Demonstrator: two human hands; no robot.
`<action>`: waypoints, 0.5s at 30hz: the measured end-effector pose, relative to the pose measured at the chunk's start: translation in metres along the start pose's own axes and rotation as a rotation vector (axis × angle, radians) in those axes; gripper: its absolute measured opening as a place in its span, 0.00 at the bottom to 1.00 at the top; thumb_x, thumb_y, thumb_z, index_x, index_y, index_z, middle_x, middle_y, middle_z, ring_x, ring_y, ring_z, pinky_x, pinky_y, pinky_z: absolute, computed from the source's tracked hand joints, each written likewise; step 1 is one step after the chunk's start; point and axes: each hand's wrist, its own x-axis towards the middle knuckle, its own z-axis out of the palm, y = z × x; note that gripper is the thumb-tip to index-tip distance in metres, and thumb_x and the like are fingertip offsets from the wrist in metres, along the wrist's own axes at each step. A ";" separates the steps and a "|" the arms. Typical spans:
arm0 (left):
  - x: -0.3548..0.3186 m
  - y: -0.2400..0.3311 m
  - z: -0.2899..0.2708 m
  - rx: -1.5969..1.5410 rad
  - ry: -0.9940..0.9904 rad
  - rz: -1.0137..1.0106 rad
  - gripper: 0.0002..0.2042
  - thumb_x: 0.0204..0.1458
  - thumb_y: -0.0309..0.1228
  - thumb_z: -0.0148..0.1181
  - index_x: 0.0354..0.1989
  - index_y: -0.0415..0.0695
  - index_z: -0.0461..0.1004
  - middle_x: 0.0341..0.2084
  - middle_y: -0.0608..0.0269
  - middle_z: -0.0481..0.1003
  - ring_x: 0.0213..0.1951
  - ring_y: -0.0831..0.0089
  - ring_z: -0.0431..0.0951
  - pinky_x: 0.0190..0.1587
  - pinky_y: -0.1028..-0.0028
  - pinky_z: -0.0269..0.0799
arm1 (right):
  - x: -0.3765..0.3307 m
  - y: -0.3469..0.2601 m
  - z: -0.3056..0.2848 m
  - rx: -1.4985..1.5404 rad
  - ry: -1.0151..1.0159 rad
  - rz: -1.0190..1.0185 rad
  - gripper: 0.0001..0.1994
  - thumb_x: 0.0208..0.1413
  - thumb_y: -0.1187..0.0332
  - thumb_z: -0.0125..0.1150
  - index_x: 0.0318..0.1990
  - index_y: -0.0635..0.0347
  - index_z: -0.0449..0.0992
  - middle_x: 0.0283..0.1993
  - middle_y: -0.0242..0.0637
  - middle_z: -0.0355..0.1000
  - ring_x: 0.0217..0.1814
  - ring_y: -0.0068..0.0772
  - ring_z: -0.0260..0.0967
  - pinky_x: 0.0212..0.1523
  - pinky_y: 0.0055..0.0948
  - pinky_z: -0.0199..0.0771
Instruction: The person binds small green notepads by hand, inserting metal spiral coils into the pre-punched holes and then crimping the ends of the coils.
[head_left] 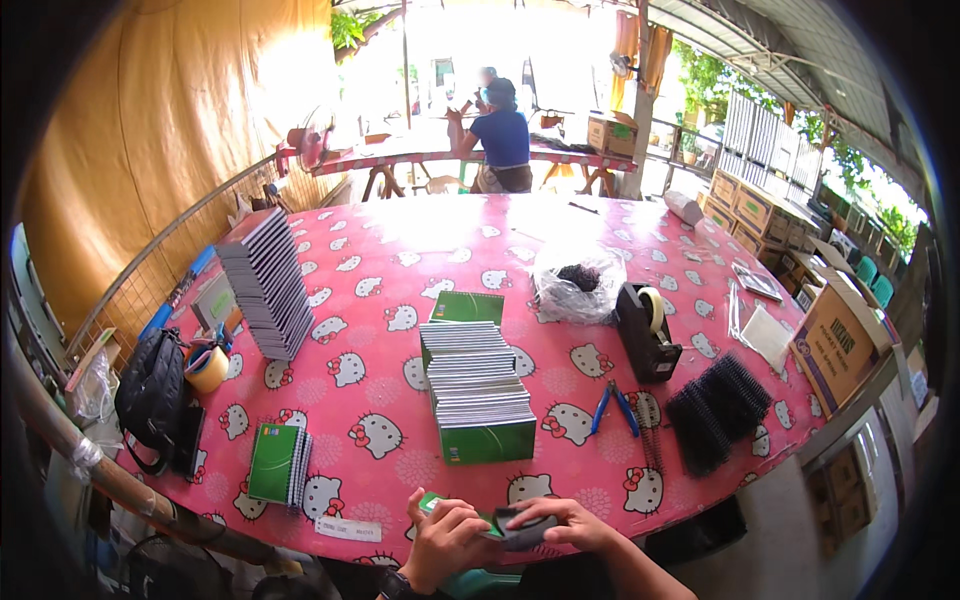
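At the table's near edge, my left hand [442, 535] grips a small green notebook [495, 526], which its fingers partly cover. My right hand [562, 524] is closed on the notebook's dark grey right part; whether this is a cover or a binding I cannot make out. Just beyond my hands lies a long row of leaning notebooks [480, 385] with green covers at both ends. To the left sits a short stack of green spiral notebooks [278, 463]. Blue-handled pliers [614, 408] and a dark spiral coil [650, 435] lie to the right, near a pile of black spiral coils [715, 410].
A tall notebook stack [265, 285] stands at the left, near a black bag [152, 390] and a tape roll [206, 369]. A tape dispenser [648, 335] and a plastic bag [578, 284] sit right of centre. Cardboard boxes [840, 335] line the right. Another person [500, 140] sits far off.
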 end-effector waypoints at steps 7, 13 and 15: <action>0.002 0.005 -0.002 -0.137 0.091 -0.104 0.17 0.31 0.36 0.73 0.31 0.54 0.74 0.25 0.75 0.74 0.33 0.76 0.76 0.61 0.55 0.43 | 0.005 -0.002 -0.003 -0.002 -0.032 -0.098 0.22 0.48 0.52 0.64 0.48 0.55 0.78 0.52 0.46 0.70 0.59 0.43 0.62 0.60 0.39 0.59; -0.005 0.000 0.003 -0.137 0.142 -0.077 0.22 0.32 0.47 0.73 0.35 0.53 0.74 0.28 0.78 0.74 0.31 0.79 0.74 0.59 0.59 0.43 | 0.012 -0.007 0.001 0.131 -0.060 -0.035 0.27 0.47 0.49 0.63 0.49 0.58 0.76 0.54 0.44 0.70 0.62 0.42 0.60 0.63 0.39 0.54; -0.006 0.001 0.000 -0.102 0.114 -0.054 0.21 0.35 0.47 0.71 0.36 0.53 0.74 0.29 0.78 0.74 0.32 0.79 0.74 0.58 0.59 0.43 | 0.015 -0.004 0.001 0.245 -0.169 -0.004 0.26 0.48 0.51 0.63 0.50 0.59 0.76 0.55 0.44 0.69 0.63 0.42 0.59 0.63 0.39 0.53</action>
